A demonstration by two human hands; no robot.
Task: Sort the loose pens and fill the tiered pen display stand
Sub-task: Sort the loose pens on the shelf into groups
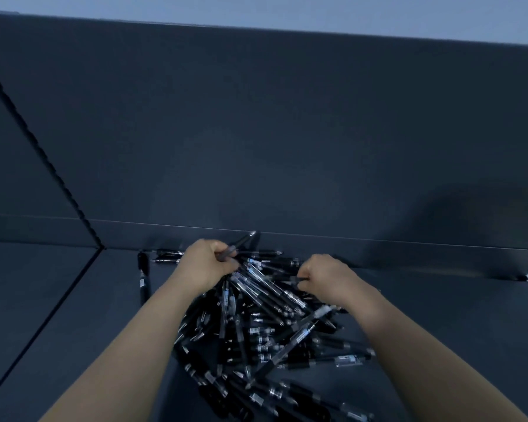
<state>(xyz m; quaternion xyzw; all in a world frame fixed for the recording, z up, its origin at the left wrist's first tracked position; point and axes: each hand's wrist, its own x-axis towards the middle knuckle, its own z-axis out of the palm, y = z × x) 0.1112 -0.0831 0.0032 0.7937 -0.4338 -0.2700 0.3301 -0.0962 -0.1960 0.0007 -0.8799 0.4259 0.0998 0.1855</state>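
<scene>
the loose pens [275, 330] lie heaped at lower centre on the tabletop [73, 330]. your left hand [209, 263] clamps a raised pen [241, 241], likely to separate it. your right hand [326, 277], apart, pinches a second pen [290, 279] in the heap. no display stand shows.

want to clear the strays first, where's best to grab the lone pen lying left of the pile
Pinch the lone pen at mid-barrel, coming straight down from above. It lies flat on the table, clear of the pile, so both long sides are free.
</scene>
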